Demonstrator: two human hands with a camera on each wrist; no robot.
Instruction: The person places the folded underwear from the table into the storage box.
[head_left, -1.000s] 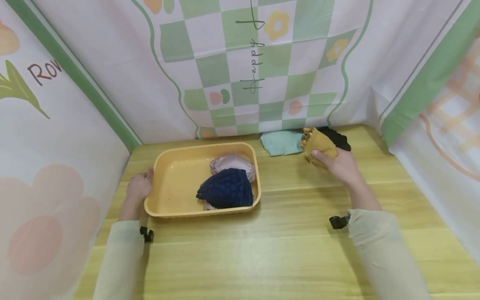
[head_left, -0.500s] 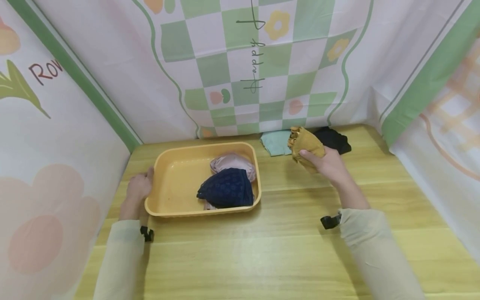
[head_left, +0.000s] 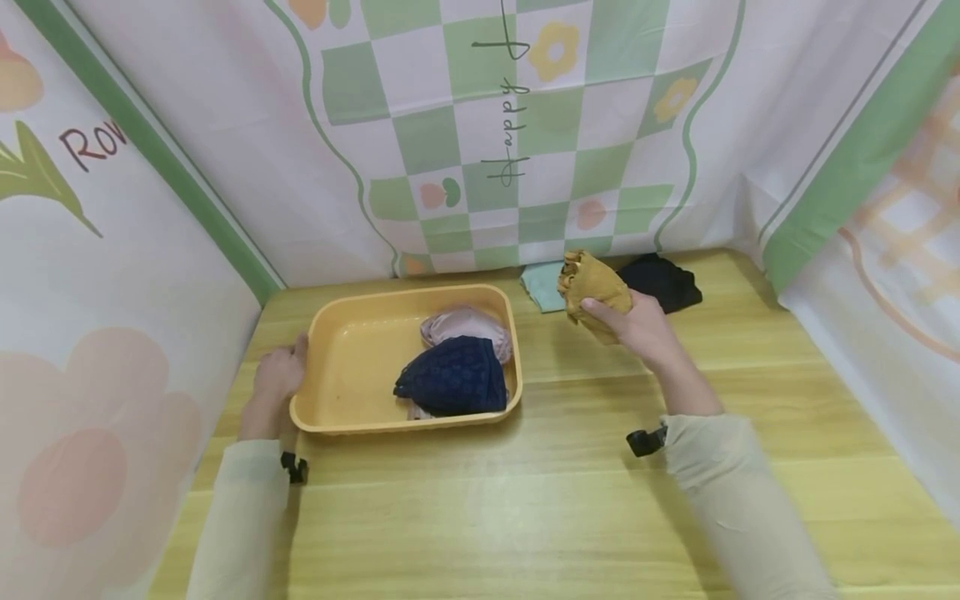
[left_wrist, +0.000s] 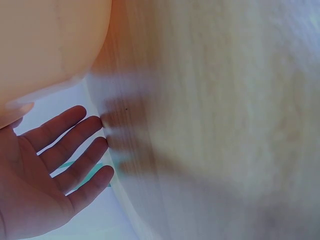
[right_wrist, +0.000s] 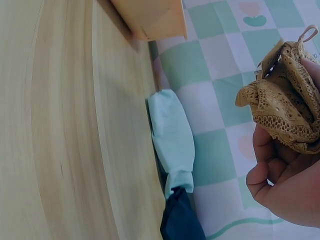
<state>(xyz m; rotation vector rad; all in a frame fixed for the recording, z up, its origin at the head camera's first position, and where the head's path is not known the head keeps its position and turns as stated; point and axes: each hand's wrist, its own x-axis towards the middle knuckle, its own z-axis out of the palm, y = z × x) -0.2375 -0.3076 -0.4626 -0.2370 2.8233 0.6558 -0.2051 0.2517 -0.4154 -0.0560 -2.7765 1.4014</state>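
My right hand (head_left: pixel 648 333) grips a folded piece of mustard underwear (head_left: pixel 596 296), thumb on the near side. Its lace edge and a small loop show in the right wrist view, where the fingers (right_wrist: pixel 265 145) curl beneath the lace cloth (right_wrist: pixel 285 107). My left hand (head_left: pixel 277 375) is at the left end of a yellow plastic bin (head_left: pixel 345 429), touching its wall. In the left wrist view the fingers (left_wrist: pixel 75 142) of that hand are straight and spread below the bin's rim. A folded navy piece (head_left: pixel 453 379) lies in the bin, partly over a pink satiny one (head_left: pixel 468 325).
At the back edge of the wooden table (head_left: pixel 480 508) lie a folded mint cloth (head_left: pixel 542 287), partly covered by the mustard piece in the head view, and a black one (head_left: pixel 663 283). Patterned curtains (head_left: pixel 480 133) stand behind and along both sides.
My right hand has moved left with the mustard underwear, from in front of the black cloth to in front of the mint one. The left hand and the bin have stayed put.
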